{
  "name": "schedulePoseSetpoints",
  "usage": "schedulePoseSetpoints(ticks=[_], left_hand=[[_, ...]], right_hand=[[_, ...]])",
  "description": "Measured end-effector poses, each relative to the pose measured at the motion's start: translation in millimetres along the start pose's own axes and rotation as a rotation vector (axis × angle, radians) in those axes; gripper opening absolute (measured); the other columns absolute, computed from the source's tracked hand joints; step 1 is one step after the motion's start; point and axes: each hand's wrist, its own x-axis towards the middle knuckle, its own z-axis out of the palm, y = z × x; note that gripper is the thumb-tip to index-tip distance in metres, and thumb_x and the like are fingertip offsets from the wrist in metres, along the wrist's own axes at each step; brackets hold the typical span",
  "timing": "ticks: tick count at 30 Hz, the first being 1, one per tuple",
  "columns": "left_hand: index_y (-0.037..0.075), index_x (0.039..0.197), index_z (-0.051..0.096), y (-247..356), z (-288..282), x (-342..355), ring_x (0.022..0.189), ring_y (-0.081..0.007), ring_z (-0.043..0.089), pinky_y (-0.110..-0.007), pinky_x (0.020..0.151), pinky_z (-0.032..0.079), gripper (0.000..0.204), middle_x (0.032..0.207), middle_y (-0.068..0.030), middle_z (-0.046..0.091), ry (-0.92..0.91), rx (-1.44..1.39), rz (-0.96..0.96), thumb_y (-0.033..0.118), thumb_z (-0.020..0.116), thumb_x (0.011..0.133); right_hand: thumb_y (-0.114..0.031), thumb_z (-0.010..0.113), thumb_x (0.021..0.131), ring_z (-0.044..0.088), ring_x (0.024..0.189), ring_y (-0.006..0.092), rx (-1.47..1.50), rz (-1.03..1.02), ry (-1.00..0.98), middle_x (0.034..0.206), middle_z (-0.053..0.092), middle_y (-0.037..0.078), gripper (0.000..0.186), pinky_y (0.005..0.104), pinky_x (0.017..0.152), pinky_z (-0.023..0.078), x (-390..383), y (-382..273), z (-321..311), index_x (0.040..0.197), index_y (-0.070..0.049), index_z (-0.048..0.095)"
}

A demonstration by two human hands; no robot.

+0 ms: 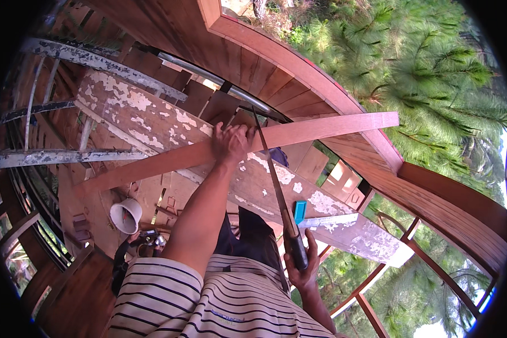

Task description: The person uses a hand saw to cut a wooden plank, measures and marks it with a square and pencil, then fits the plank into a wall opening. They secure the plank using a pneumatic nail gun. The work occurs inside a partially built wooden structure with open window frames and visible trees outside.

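Note:
A long reddish wooden plank (321,128) lies slantwise across a workbench board (146,115) with peeling pale paint. My left hand (231,143) presses down on the plank near its middle, fingers curled toward its far edge. In my right hand (303,262) is the dark handle of a handsaw (278,188), held close to my body. Its long narrow blade points away from me and crosses the plank just right of my left hand. Whether the teeth have cut into the wood, I cannot tell. A try square (300,211) with a teal stock rests on the bench beside the saw.
A white bucket (125,216) stands at lower left, beside another person's hand (134,236) near a metallic object. Paint-flecked metal frames (67,158) reach in from the left. A wood-panelled railing (298,84) runs along the far side, with pine branches beyond.

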Motion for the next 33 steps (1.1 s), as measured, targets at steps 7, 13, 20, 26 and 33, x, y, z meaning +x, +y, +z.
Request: schedulePoseSetpoints(ticks=[7, 13, 20, 26, 33], left_hand=[[0.012, 0.078, 0.066, -1, 1, -2, 0.086, -0.0261, 0.068, -0.048, 0.103, 0.034, 0.033, 0.082, -0.008, 0.07, 0.036, -0.059, 0.009, 0.037, 0.055, 0.097], [0.012, 0.079, 0.065, -4, 10, 0, 0.084, -0.0264, 0.067, -0.048, 0.102, 0.034, 0.031, 0.082, -0.0085, 0.069, 0.07, -0.051, 0.029, 0.037, 0.057, 0.095], [0.012, 0.079, 0.065, -3, 4, -2, 0.081, -0.0252, 0.066, -0.048, 0.102, 0.034, 0.03, 0.081, -0.0082, 0.068, 0.038, -0.057, 0.013, 0.037, 0.058, 0.094], [0.012, 0.079, 0.065, 0, 2, 1, 0.082, -0.0248, 0.066, -0.048, 0.102, 0.035, 0.03, 0.08, -0.0083, 0.068, 0.085, -0.093, 0.055, 0.037, 0.059, 0.093], [0.011, 0.079, 0.065, -3, 0, 2, 0.083, -0.026, 0.066, -0.049, 0.101, 0.036, 0.033, 0.081, -0.0084, 0.069, 0.008, -0.054, 0.016, 0.038, 0.057, 0.095]], right_hand=[[-0.001, 0.068, 0.082, 0.075, 0.084, 0.0261, -0.191, -0.141, -0.016, 0.108, 0.072, 0.021, 0.06, 0.0326, 0.072, 0.058, 18, -49, -12, 0.14, 0.004, 0.05], [0.001, 0.068, 0.079, 0.073, 0.072, 0.0248, -0.173, -0.172, -0.012, 0.095, 0.073, 0.018, 0.068, 0.0315, 0.064, 0.055, 73, -61, 7, 0.144, -0.004, 0.049], [0.001, 0.067, 0.081, 0.074, 0.081, 0.0238, -0.127, -0.038, -0.042, 0.101, 0.073, 0.02, 0.064, 0.0315, 0.071, 0.056, 57, -74, -7, 0.142, -0.001, 0.05], [0.001, 0.066, 0.082, 0.074, 0.085, 0.0228, -0.072, -0.085, -0.019, 0.103, 0.072, 0.02, 0.063, 0.0321, 0.075, 0.056, 105, -61, 23, 0.143, -0.001, 0.049], [0.002, 0.066, 0.083, 0.073, 0.092, 0.0228, -0.108, 0.015, -0.11, 0.105, 0.072, 0.019, 0.065, 0.0323, 0.079, 0.055, 60, -104, -17, 0.145, -0.002, 0.047]])
